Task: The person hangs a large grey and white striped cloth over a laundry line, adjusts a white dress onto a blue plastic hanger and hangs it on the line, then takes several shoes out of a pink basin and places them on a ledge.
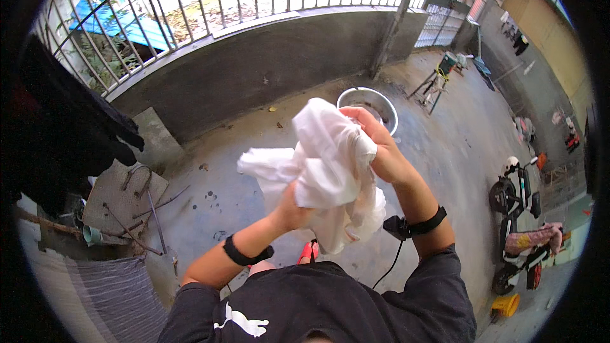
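A bunched white cloth (pixel 329 166), perhaps a garment, hangs in folds in front of my chest, above the concrete floor. My left hand (pixel 291 209) grips its lower left part, the fingers mostly covered by fabric. Higher up on the right side, my right hand (pixel 376 140) holds a gathered edge of the same cloth. Its loose lower end drapes down towards my red footwear (pixel 309 251). Just beyond my right hand, a round metal basin (pixel 394 114) stands on the floor, partly hidden by the hand and cloth.
A low wall (pixel 248 64) topped with metal bars runs across the far side. Dark hanging cloth (pixel 71 119) and a leaning board (pixel 119 200) with rods are at left. At right stand a two-wheeled vehicle (pixel 512 219), a yellow bucket (pixel 505 305) and a tripod-like stand (pixel 436 83).
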A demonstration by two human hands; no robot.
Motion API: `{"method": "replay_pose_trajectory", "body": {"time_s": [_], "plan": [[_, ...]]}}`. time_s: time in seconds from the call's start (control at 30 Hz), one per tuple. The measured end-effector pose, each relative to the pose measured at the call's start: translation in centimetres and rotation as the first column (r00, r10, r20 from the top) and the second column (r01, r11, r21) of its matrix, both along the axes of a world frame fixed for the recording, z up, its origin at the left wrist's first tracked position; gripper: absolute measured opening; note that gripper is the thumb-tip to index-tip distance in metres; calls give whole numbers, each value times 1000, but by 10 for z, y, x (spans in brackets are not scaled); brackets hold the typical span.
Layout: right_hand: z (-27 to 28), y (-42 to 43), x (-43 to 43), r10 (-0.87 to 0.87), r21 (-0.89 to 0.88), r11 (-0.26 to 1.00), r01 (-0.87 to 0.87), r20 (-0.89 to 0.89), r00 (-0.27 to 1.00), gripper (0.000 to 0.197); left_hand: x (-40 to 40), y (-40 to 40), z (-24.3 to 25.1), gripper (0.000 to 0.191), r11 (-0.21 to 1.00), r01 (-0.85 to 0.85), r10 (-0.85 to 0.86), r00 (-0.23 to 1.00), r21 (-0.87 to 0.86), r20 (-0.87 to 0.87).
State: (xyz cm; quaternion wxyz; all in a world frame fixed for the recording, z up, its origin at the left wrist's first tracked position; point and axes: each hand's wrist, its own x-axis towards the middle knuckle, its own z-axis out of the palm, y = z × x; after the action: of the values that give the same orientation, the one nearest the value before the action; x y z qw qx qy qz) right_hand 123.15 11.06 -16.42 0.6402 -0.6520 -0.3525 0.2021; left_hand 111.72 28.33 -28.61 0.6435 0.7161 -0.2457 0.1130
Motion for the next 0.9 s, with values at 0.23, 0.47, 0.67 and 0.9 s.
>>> {"method": "replay_pose_trajectory", "body": {"time_s": [0.23,0.47,0.67,0.9], "plan": [[24,57,-45,260,178,951,-254,-11,965,38,27,12,-30,44,981,-133,157,972,142,-177],[25,108,-30,244,600,799,-35,-272,931,11,47,57,-101,54,880,-181,189,982,440,25],[11,151,-14,160,600,791,122,-396,904,17,-42,133,-13,50,861,123,85,922,494,-377],[21,217,-45,253,630,772,84,-426,868,14,-197,258,-34,74,854,202,109,833,480,-543]]}}
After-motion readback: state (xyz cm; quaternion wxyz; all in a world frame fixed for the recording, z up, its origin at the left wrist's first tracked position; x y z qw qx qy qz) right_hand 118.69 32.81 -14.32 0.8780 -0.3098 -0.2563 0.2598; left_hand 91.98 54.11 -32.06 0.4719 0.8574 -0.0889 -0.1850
